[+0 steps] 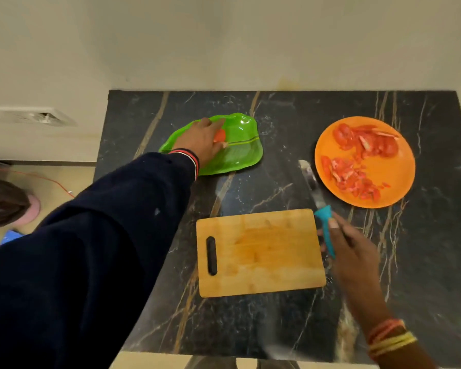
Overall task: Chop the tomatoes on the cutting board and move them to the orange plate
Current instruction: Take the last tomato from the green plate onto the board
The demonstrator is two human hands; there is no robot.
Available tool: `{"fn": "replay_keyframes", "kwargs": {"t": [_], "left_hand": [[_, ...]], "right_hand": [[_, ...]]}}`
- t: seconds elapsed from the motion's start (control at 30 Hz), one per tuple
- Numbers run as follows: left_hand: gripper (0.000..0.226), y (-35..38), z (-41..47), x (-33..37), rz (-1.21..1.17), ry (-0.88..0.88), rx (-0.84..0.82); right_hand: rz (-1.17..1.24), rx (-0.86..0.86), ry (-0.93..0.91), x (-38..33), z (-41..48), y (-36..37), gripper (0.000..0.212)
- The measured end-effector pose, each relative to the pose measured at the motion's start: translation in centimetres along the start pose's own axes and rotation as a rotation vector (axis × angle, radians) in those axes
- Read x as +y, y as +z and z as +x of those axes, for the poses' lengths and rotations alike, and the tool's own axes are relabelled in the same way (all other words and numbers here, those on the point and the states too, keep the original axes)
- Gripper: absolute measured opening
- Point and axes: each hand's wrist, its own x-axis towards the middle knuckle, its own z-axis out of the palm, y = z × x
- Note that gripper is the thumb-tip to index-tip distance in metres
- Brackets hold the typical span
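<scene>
My left hand (201, 141) reaches over the green leaf-shaped plate (240, 153) at the back left, its fingers closed around a red tomato (220, 135) that is mostly hidden. A bare wooden cutting board (260, 253) lies in the middle of the counter. My right hand (350, 246) grips the blue handle of a knife (321, 209) just right of the board, blade pointing away toward the orange plate (394, 171). Two heaps of chopped tomato (357, 158) lie on that plate.
The dark marble counter (290, 129) ends at a cream wall behind and at an edge on the left. Left of the counter are floor, an orange cable and someone's foot (8, 206).
</scene>
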Motion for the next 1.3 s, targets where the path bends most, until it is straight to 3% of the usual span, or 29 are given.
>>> {"fn": "replay_keyframes", "kwargs": {"t": [0.13, 0.27, 0.37, 0.53, 0.73, 1.0, 1.3], "left_hand": [[0.050, 0.1, 0.5, 0.7, -0.041, 0.005, -0.014], [0.055, -1.5, -4.1, 2.7, -0.436, -0.181, 0.117], [0.054, -1.1, -11.1, 5.6, -0.610, -0.212, 0.079], [0.064, 3.3, -20.0, 7.9, -0.561, -0.284, 0.001], [0.077, 6.2, -22.3, 9.7, -0.506, -0.274, -0.048], [0.069, 6.6, -23.2, 8.7, -0.529, -0.193, -0.112], [0.062, 6.7, -23.4, 8.6, -0.575, -0.226, -0.037]], "right_hand": [[-0.017, -0.066, 0.032, 1.4, -2.4, 2.9, 0.027], [-0.023, -0.099, 0.041, 2.0, -4.2, 3.6, 0.030], [-0.032, -0.119, 0.067, 2.4, -5.5, 3.4, 0.031], [-0.077, -0.202, 0.123, 3.7, -8.1, 2.7, 0.034], [-0.205, -0.252, 0.074, 4.2, -10.7, 3.5, 0.042], [-0.205, -0.285, -0.028, 4.2, -12.3, 4.0, 0.033], [-0.229, -0.282, -0.055, 4.6, -13.0, 4.3, 0.033]]}}
